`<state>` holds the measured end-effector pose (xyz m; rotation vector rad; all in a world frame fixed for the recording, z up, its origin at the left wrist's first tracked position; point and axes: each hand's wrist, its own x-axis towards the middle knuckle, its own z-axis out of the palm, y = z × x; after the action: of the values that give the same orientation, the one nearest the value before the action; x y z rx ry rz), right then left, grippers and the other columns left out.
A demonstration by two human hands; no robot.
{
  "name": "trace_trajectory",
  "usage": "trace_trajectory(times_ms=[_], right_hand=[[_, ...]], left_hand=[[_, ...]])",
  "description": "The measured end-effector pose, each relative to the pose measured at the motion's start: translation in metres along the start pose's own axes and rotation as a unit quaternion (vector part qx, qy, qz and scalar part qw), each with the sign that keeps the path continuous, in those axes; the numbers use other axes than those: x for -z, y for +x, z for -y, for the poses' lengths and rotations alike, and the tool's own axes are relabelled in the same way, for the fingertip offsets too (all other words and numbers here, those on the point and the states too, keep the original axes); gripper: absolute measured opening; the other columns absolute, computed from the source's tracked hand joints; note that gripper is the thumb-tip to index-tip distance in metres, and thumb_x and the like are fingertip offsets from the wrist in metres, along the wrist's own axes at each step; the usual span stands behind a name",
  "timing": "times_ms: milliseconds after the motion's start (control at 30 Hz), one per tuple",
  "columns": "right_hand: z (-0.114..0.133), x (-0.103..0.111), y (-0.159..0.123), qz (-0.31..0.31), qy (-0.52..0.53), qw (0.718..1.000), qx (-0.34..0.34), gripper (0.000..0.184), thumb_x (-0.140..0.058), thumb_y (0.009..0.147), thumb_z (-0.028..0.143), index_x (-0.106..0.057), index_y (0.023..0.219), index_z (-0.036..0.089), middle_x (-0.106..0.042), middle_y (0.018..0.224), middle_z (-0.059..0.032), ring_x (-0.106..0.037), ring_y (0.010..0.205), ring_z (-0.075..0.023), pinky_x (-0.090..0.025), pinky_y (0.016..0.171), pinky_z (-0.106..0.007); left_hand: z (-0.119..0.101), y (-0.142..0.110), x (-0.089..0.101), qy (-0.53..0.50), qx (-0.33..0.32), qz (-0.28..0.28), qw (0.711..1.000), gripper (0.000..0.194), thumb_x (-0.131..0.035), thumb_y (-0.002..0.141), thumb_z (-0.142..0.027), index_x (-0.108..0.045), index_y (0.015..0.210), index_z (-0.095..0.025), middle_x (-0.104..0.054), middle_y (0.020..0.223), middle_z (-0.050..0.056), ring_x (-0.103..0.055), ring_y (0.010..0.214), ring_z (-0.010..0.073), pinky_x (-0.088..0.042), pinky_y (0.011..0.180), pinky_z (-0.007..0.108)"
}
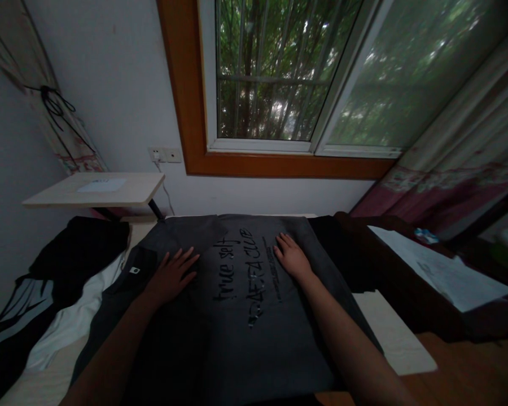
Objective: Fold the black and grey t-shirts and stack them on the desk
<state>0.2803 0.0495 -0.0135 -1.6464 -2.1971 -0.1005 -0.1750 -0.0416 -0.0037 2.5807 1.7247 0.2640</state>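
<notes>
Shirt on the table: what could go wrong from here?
The left hand and right hand press flat on the shirt; uneven pressure might wrinkle it. A white cloth lies close beside it and could get dragged along. The shirt reaches about to the table's near edge, so it might slip.

The shirt lies on the tabletop, other clothes left, window behind, curtain to the right
</notes>
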Motion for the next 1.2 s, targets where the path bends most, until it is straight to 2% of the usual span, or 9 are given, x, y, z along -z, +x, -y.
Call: trace_trajectory(times_ms=[200,300,433,600,733,800,900,1067,1200], right_hand=[[0.005,0.006,-0.001,-0.022,-0.005,1.0,0.009,0.048,-0.043,0.099,0.033,-0.065,0.134,0.01,-0.06,0.144,-0.0168,-0.052,0.137,-0.0311,-0.04,0.118,-0.049],[0.015,0.011,-0.001,-0.031,0.001,0.999,0.024,0.044,-0.043,0.098,0.03,-0.067,0.132,0.014,-0.065,0.138,-0.0152,-0.058,0.13,-0.0305,-0.041,0.116,-0.051],[0.049,0.017,0.002,-0.025,0.027,0.998,0.053,0.045,-0.04,0.101,0.031,-0.064,0.136,0.015,-0.062,0.142,-0.0139,-0.056,0.132,-0.0289,-0.039,0.118,-0.049],[0.103,0.008,0.003,0.026,0.074,0.99,0.116,0.051,-0.043,0.103,0.039,-0.053,0.147,0.017,-0.047,0.156,-0.0121,-0.044,0.144,-0.0289,-0.033,0.122,-0.05],[0.121,-0.005,0.002,0.059,0.086,0.983,0.153,0.053,-0.045,0.103,0.043,-0.049,0.151,0.021,-0.042,0.16,-0.0113,-0.039,0.148,-0.0281,-0.03,0.122,-0.053],[0.118,-0.008,0.002,0.066,0.082,0.984,0.146,0.053,-0.045,0.103,0.044,-0.051,0.15,0.02,-0.043,0.159,-0.0117,-0.037,0.149,-0.0279,-0.03,0.122,-0.052],[0.099,-0.008,0.003,0.069,0.071,0.988,0.12,0.054,-0.044,0.103,0.044,-0.052,0.149,0.018,-0.043,0.159,-0.0121,-0.037,0.149,-0.028,-0.03,0.122,-0.051],[0.048,0.0,0.0,0.066,0.031,0.995,0.06,0.054,-0.043,0.103,0.045,-0.053,0.148,0.018,-0.043,0.16,-0.0105,-0.037,0.149,-0.0284,-0.03,0.123,-0.049],[0.01,0.004,-0.004,0.04,0.003,0.999,0.009,0.055,-0.042,0.103,0.045,-0.055,0.146,0.014,-0.046,0.157,-0.0138,-0.04,0.147,-0.0297,-0.031,0.122,-0.048]], left_hand=[[-0.002,-0.001,-0.001,0.009,-0.004,-0.006,1.0,0.057,-0.035,0.102,-0.055,-0.034,0.157,-0.038,-0.028,0.168,0.003,-0.025,0.154,0.0329,-0.017,0.122,0.064],[-0.004,-0.001,0.0,0.012,-0.001,-0.009,1.0,0.058,-0.036,0.102,-0.057,-0.035,0.156,-0.038,-0.026,0.169,0.002,-0.024,0.154,0.0334,-0.017,0.122,0.064],[-0.004,-0.001,0.0,0.012,0.001,-0.004,1.0,0.059,-0.034,0.101,-0.059,-0.035,0.157,-0.038,-0.025,0.169,0.002,-0.024,0.154,0.0344,-0.016,0.121,0.065],[-0.005,-0.001,0.0,0.013,0.001,-0.002,1.0,0.06,-0.035,0.101,-0.06,-0.036,0.156,-0.037,-0.025,0.169,0.002,-0.024,0.154,0.0349,-0.015,0.121,0.066],[-0.007,0.0,0.002,0.01,0.003,-0.002,1.0,0.06,-0.034,0.101,-0.06,-0.035,0.157,-0.037,-0.025,0.169,0.001,-0.024,0.154,0.0348,-0.015,0.122,0.065],[-0.007,0.0,0.003,0.011,0.002,0.0,1.0,0.06,-0.033,0.101,-0.06,-0.035,0.157,-0.037,-0.024,0.169,0.001,-0.023,0.154,0.0349,-0.015,0.122,0.065],[-0.005,0.0,0.001,0.015,0.0,0.003,1.0,0.06,-0.033,0.101,-0.06,-0.035,0.157,-0.036,-0.024,0.169,0.002,-0.024,0.154,0.0351,-0.015,0.122,0.065],[-0.002,0.001,-0.004,0.025,0.002,-0.002,1.0,0.061,-0.034,0.101,-0.061,-0.033,0.157,-0.039,-0.024,0.169,0.001,-0.024,0.154,0.0342,-0.017,0.122,0.064],[-0.002,0.001,-0.003,0.029,0.001,0.002,1.0,0.06,-0.033,0.101,-0.061,-0.032,0.157,-0.04,-0.023,0.17,0.0,-0.025,0.154,0.0338,-0.019,0.122,0.064]])
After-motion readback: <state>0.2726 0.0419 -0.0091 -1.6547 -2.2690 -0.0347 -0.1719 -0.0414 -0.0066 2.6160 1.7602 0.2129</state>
